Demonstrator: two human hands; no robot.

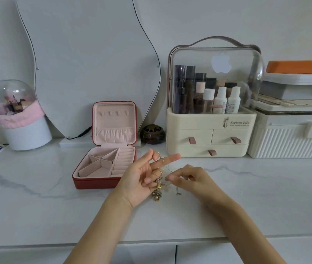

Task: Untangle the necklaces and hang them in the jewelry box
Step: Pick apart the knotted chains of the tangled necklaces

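Palm up above the marble worktop (37, 202), a person's left hand (136, 178) carries the tangled necklaces (158, 188) looped over its fingers, its grip seemingly curled round the chains. The right hand (191, 178) pinches one thin strand of the tangle. The red jewelry box (94, 183) sits open just left of the hands, lid upright.

Beyond the grip and a little to its right we see a cream cosmetics organiser (211, 119) with bottles under its clear dome. Further right is a ribbed white box (284, 141) with a grey case (300, 88) stacked above it. Just behind the grip sits a dark round pot (152, 134), behind and left stands a wavy mirror (86, 63), and far left is a pink-banded tub (23, 130), all on the marble counter (37, 197).
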